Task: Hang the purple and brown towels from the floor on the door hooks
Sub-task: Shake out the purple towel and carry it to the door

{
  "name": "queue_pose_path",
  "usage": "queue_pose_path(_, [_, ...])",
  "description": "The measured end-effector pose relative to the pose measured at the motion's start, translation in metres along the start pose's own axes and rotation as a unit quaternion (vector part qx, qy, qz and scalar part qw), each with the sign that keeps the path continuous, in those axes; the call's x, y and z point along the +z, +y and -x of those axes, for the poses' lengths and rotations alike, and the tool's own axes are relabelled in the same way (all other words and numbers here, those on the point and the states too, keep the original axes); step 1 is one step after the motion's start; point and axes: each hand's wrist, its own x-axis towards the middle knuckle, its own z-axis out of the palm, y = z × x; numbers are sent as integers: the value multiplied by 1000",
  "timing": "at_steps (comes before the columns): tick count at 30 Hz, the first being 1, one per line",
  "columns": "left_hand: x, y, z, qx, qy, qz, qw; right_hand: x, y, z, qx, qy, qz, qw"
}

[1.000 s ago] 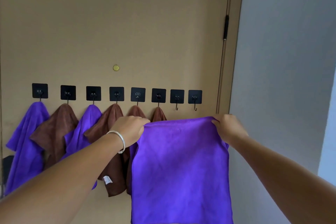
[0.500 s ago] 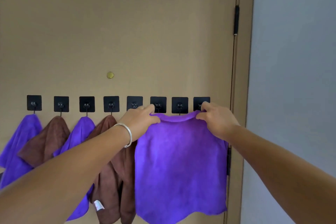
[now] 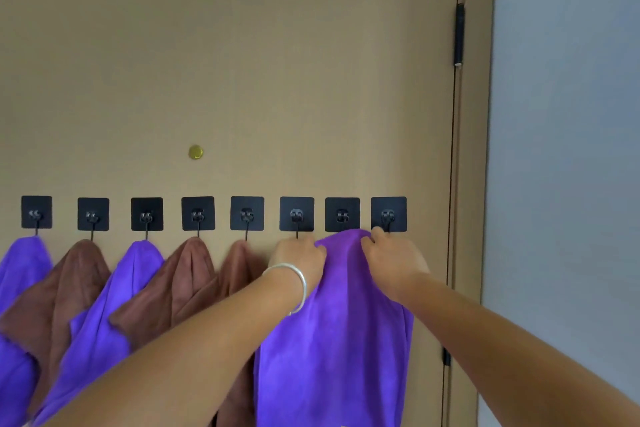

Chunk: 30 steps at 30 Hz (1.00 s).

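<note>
both hands pinch the purple towel's [image 3: 332, 322] top edge, left hand [image 3: 299, 258] and right hand [image 3: 393, 258] bunching it just under the seventh hook [image 3: 342, 215]. next, i judge, the fold must catch that hook before release.

Purple towel [image 3: 332, 340] at seventh hook [image 3: 342, 215] — both hands' grip.

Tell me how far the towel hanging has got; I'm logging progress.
Done: five towels hang from the first five hooks, the nearest brown one; a sixth is hidden. In hand: the left hand and right hand grip the purple towel, draped at the seventh hook. Left: release it; the eighth hook is bare.
</note>
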Motion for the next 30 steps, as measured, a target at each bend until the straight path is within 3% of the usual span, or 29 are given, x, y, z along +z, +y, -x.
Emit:
queue_pose_path(8, [21, 44, 17, 63, -83, 58, 993, 45, -22, 23, -2, -45, -104, 994])
queue_pose_path(15, [21, 26, 31, 173, -99, -16, 980, 58, -15, 33, -13, 6, -80, 997])
queue_pose_path(20, [23, 25, 43, 251, -119, -72, 958, 65, -14, 48, -71, -49, -97, 992])
queue_pose_path(23, [11, 13, 39, 260, -149, -8, 954, 63, -12, 57, -91, -64, -95, 989])
queue_pose_path(25, [-6, 2, 29, 237, -119, 27, 964, 59, -6, 64, -67, -68, -83, 992])
queue_pose_path(28, [-37, -4, 11, 204, 26, 24, 978, 49, 6, 74, -14, -61, -39, 997])
queue_pose_path(30, [-48, 3, 3, 205, 112, 64, 970, 35, 14, 81, 40, -47, -9, 998])
